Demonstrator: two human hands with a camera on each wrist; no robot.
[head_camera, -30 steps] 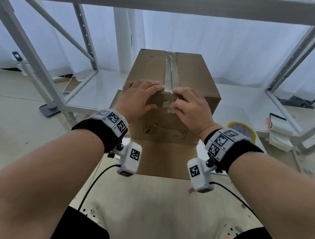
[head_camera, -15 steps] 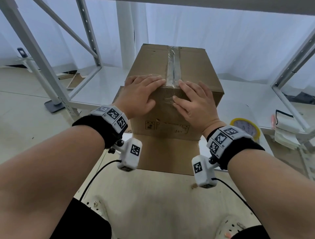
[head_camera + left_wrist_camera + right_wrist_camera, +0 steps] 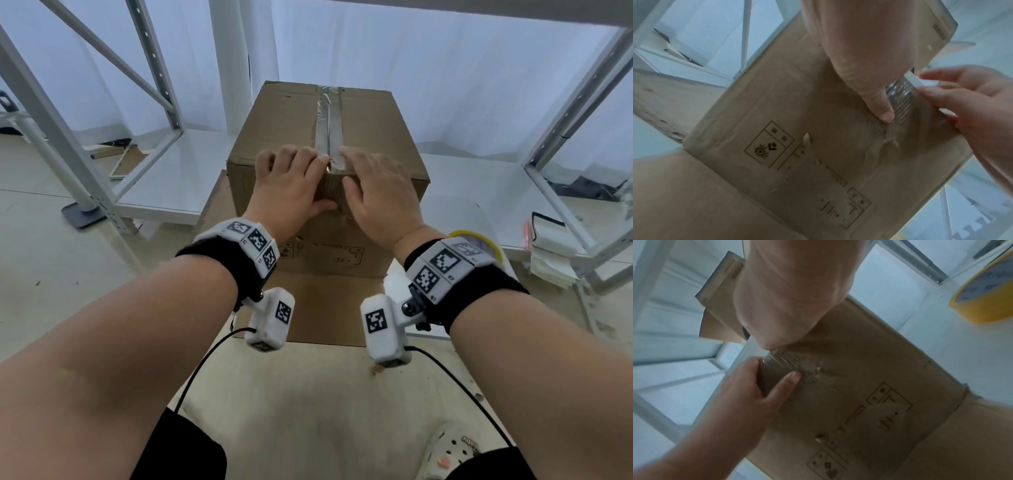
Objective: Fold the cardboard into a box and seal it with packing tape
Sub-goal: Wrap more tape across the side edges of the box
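Note:
A brown cardboard box (image 3: 376, 130) stands closed on a low white platform, with a strip of clear packing tape (image 3: 329, 123) along its top seam. My left hand (image 3: 291, 185) and right hand (image 3: 376, 192) lie flat over the near top edge, one on each side of the seam. Their fingers rest on the top and both thumbs press the front face. In the left wrist view my left thumb (image 3: 877, 104) presses beside the tape end (image 3: 900, 97). The yellow tape roll (image 3: 986, 293) lies to the right of the box.
A flat cardboard sheet (image 3: 325, 308) lies under the box's near side. White metal rack posts (image 3: 154, 68) stand left and right. A stack of papers (image 3: 548, 246) sits on the right shelf. A wooden frame (image 3: 126, 164) lies at the back left.
My right hand has gone from curled on the tape end to flat, and it slid up over the box's top edge. Both hands now sit closer to the seam.

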